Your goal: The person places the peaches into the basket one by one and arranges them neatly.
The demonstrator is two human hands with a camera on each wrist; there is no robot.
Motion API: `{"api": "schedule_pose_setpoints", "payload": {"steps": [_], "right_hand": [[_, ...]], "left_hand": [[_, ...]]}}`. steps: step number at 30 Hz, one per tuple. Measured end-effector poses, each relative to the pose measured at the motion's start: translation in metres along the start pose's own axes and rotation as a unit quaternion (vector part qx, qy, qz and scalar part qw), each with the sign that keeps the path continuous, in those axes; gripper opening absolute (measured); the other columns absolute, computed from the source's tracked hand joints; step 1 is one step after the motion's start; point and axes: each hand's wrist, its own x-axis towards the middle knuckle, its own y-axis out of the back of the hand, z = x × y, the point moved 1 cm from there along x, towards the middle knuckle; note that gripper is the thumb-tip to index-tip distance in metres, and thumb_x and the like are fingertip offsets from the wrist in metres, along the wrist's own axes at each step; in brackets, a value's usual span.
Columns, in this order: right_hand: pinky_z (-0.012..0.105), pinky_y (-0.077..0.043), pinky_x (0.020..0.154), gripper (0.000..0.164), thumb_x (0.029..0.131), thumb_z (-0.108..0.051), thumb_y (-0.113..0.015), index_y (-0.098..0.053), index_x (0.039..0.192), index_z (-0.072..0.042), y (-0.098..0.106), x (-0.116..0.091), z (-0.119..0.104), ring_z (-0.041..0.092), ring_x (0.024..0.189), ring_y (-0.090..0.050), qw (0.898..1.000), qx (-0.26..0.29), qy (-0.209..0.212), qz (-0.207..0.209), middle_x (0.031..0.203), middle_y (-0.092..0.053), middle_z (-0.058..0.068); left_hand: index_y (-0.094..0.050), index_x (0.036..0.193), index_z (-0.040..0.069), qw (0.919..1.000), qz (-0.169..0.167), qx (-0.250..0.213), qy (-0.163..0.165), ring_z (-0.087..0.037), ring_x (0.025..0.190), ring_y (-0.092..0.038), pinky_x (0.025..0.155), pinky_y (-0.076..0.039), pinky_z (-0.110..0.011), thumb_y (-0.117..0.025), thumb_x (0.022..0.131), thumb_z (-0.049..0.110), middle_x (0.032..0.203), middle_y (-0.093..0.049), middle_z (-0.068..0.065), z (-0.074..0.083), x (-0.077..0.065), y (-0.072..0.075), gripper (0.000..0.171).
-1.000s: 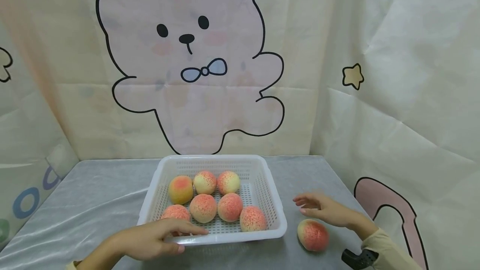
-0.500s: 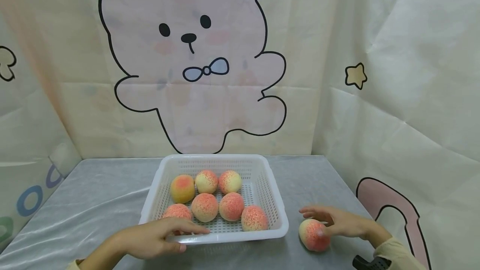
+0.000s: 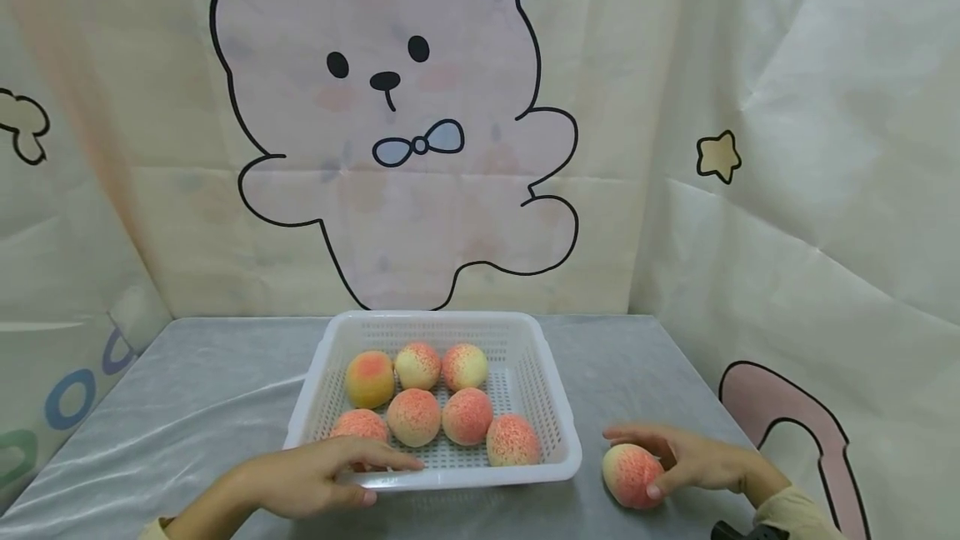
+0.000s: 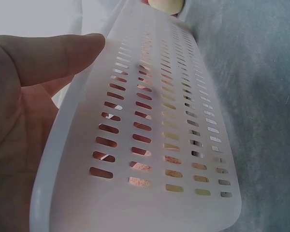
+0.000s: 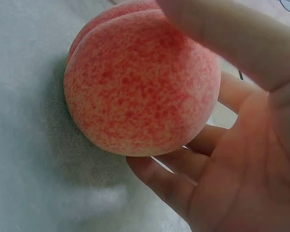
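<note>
A peach [image 3: 628,476] with red and pale yellow skin lies on the grey cloth to the right of the white basket [image 3: 495,475]. My right hand [image 3: 697,458] holds this peach from its right side; in the right wrist view the thumb lies over the peach [image 5: 140,87] and the fingers curl round its far side. At the basket's front left, my left hand [image 3: 303,477] grips the rim. Its fingers reach inside over the edge, while the thumb [image 4: 63,55] stays outside. Several peaches [image 3: 414,417] sit in the basket, one partly hidden by the left hand.
A grey cloth [image 3: 225,373] covers the table, with creases on the left. Behind stands a fabric backdrop [image 3: 600,257] with a cartoon bear, and more printed fabric [image 3: 787,215] closes off both sides. One yellower peach [image 3: 370,379] is at the basket's left.
My right hand has come down from above the loose peach and taken hold of it. The left hand keeps its place on the basket rim. The head view has shifted slightly.
</note>
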Motion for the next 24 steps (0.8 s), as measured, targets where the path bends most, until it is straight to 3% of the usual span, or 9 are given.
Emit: {"api": "schedule_pose_setpoints", "payload": {"steps": [8, 15, 24], "right_hand": [[0.023, -0.047, 0.101, 0.076, 0.093, -0.025, -0.071, -0.035, 0.153, 0.003, 0.0, 0.005, 0.004, 0.01, 0.125, -0.055, 0.999, 0.023, 0.026, -0.021, 0.142, -0.056, 0.009], [0.023, -0.048, 0.099, 0.07, 0.093, -0.019, -0.07, -0.038, 0.152, 0.003, 0.0, 0.005, 0.001, 0.011, 0.121, -0.057, 0.999, 0.028, 0.026, -0.009, 0.138, -0.06, 0.008], [0.023, -0.049, 0.097, 0.065, 0.094, -0.007, -0.066, -0.038, 0.151, 0.008, 0.008, 0.003, -0.011, 0.01, 0.12, -0.06, 0.996, 0.011, 0.081, 0.018, 0.138, -0.063, 0.008]], "left_hand": [[-0.052, 0.149, 0.022, 1.0, -0.002, 0.0, -0.001, 0.002, 0.122, -0.049, 0.093, -0.049, -0.024, -0.057, 0.103, 0.025, 0.145, -0.057, 0.0, -0.001, -0.001, 0.0, 0.046], [-0.052, 0.149, 0.021, 1.0, -0.005, 0.001, -0.003, 0.002, 0.122, -0.05, 0.092, -0.05, -0.024, -0.057, 0.103, 0.022, 0.146, -0.057, 0.001, -0.001, 0.0, 0.0, 0.046], [-0.052, 0.148, 0.022, 1.0, -0.004, 0.006, 0.003, 0.001, 0.124, -0.05, 0.093, -0.05, -0.024, -0.058, 0.103, 0.024, 0.146, -0.057, 0.003, 0.001, 0.0, 0.001, 0.046]]}}
